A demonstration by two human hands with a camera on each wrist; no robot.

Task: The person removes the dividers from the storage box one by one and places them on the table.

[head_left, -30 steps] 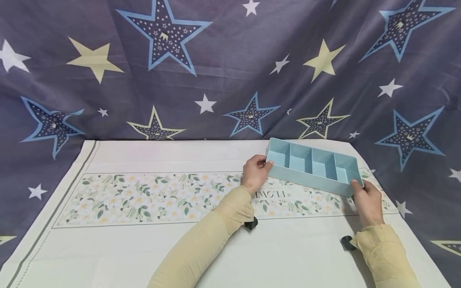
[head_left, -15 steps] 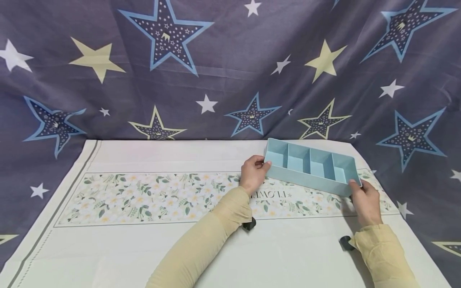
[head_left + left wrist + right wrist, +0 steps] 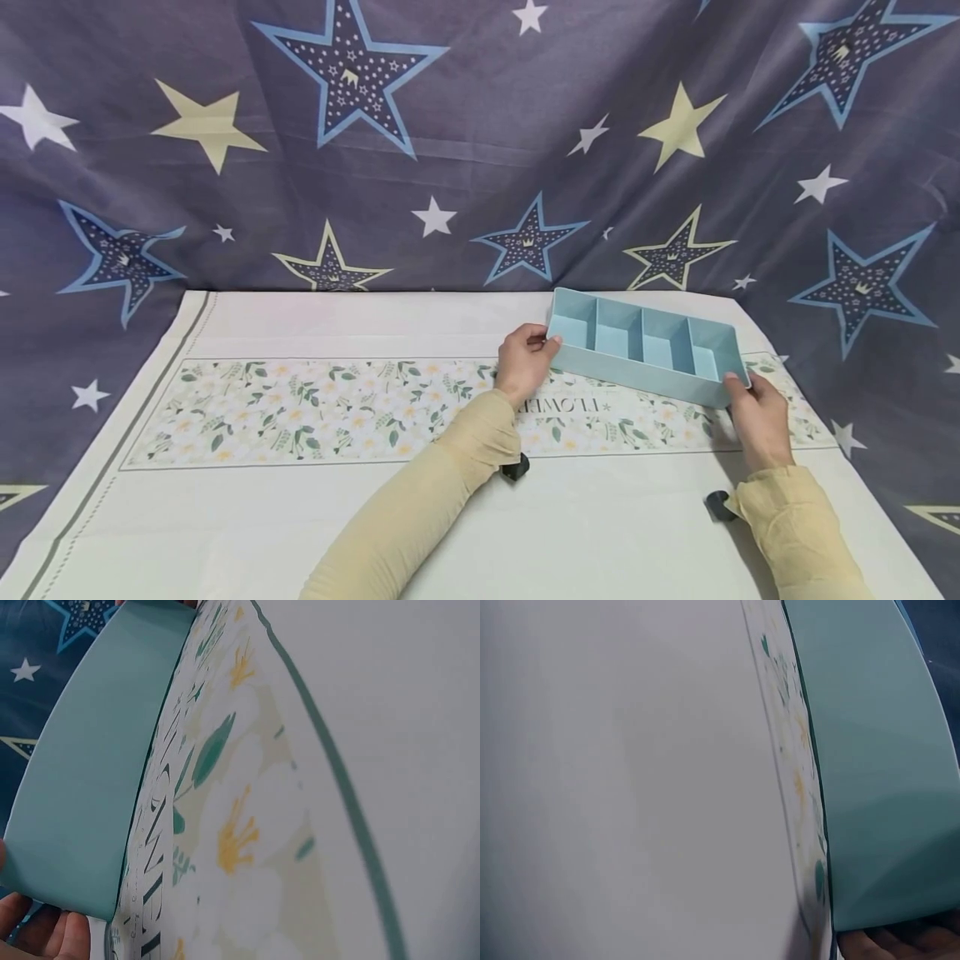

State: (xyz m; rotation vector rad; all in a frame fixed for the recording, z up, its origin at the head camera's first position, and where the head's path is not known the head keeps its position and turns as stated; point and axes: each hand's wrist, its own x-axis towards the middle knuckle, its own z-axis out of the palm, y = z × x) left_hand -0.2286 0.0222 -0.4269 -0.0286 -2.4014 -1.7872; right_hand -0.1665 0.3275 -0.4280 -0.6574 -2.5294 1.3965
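A light blue box [image 3: 637,372] with several compartments in a row lies slantwise at the back right of the table, open side up. No items show inside the compartments. My left hand [image 3: 525,365] grips its left end, thumb on the front rim. At the right end my right hand [image 3: 761,423] holds the near corner, its thumb on the rim. The left wrist view shows the box's long wall [image 3: 90,765] with fingers [image 3: 56,934] curled at its end. Fingers [image 3: 907,941] also reach round the end in the right wrist view. Whether the base fully touches the cloth, I cannot tell.
A white tablecloth [image 3: 225,533] with a printed floral band [image 3: 300,412] covers the table. Behind it hangs a dark curtain [image 3: 465,100] with stars, close to the box's back edge. Dark pieces [image 3: 515,468] stick out at both sleeve cuffs.
The box has shifted slightly to the left over the cloth, with both hands keeping their hold on its ends. The whole head view has drifted a little.
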